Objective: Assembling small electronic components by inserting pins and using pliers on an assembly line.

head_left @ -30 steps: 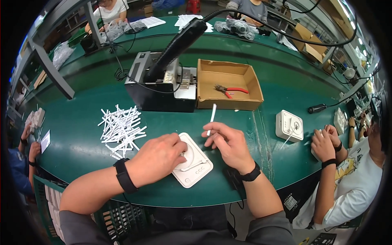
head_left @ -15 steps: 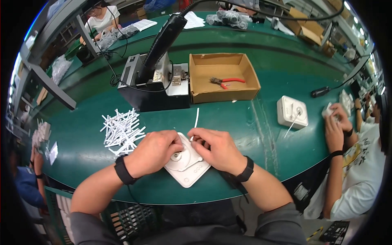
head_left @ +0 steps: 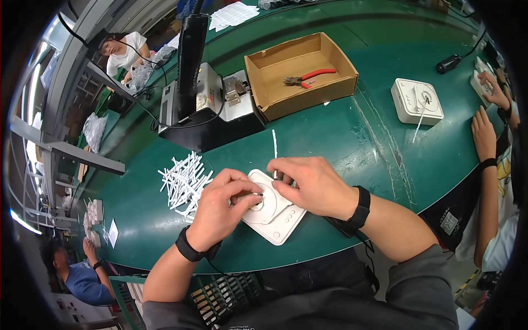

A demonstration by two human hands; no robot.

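A white square device (head_left: 276,234) with rounded corners lies on the green table in front of me, its round recess and small round buttons facing up. My left hand (head_left: 223,201) is over the recess, thumb and forefinger pinched at its middle. Whatever small part they grip there is hidden by the fingertips. In my right hand (head_left: 313,184), just above the device's far right edge, a thin white strip (head_left: 275,144) is held between thumb and fingers. The strip's long end points away from me. To the left of my left hand lies a heap of similar white strips (head_left: 184,184).
Beyond the hands stand a black-and-silver machine (head_left: 212,118) and an open cardboard box (head_left: 300,104) holding red-handled cutters (head_left: 308,78). Another white device (head_left: 418,102) with a strip on it sits at right. Co-workers' hands (head_left: 484,135) are at the right edge; others work at left.
My view has turned, shifting the scene. My left thumb and forefinger have reached the recess's middle and show a clearer pinch. The right hand still holds the strip.
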